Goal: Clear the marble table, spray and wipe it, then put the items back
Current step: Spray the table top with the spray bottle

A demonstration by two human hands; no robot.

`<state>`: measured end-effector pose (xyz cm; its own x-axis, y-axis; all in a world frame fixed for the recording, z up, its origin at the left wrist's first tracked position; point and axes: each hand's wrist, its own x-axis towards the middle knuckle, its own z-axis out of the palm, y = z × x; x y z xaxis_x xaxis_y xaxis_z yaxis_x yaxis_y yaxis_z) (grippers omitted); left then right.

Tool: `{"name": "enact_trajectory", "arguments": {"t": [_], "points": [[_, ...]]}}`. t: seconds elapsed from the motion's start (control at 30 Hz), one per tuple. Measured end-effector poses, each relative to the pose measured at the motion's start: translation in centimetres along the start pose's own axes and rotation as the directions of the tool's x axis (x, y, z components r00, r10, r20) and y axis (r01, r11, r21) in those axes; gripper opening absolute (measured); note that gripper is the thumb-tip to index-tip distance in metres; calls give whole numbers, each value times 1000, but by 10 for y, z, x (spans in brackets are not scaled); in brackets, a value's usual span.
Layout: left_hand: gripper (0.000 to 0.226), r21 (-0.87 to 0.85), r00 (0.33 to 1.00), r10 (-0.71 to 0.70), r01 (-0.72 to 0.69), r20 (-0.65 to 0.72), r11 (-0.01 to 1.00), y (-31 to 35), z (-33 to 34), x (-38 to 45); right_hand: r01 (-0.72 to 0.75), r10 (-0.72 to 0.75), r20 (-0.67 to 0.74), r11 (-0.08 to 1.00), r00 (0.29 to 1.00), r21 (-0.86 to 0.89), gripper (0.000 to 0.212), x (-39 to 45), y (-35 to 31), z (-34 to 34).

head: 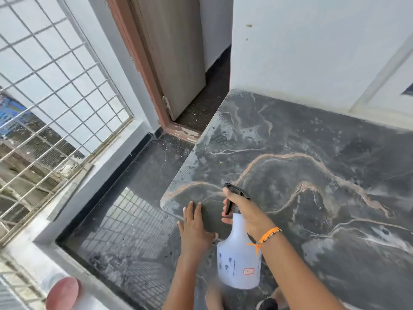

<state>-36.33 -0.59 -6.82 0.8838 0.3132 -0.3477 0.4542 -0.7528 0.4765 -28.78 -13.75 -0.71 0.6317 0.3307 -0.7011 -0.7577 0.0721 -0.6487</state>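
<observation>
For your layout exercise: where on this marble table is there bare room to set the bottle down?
Bare: the marble table from wall to right edge. Crowded: the near-left corner, with left hand flat, right hand holding the spray bottle.

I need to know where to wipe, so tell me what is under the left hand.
The left hand lies flat, palm down, on the dark marble table near its left corner. No cloth shows around it. The marble beneath the palm is covered and cannot be seen.
</observation>
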Motion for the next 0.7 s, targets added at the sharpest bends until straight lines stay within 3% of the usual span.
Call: {"name": "enact_trajectory", "arguments": {"t": [0.07,0.23,0.43,0.6,0.7], "points": [[93,-11,999,37,-37,7,999,-1,1,0,-21,26,-75,998,997,63,34,3,4,7],[92,49,976,200,-205,88,978,8,9,1,-23,37,-116,992,993,122,18,-9,12,-7],[95,35,842,435,-469,319,882,54,40,-10,32,46,-303,969,952,245,21,-48,27,-77],[99,133,832,434,-501,345,855,70,55,-23,58,100,-451,944,887,325,32,-67,35,-109],[102,152,853,399,-467,338,871,77,57,-26,105,96,-440,905,893,411,29,-76,39,-124]]}}
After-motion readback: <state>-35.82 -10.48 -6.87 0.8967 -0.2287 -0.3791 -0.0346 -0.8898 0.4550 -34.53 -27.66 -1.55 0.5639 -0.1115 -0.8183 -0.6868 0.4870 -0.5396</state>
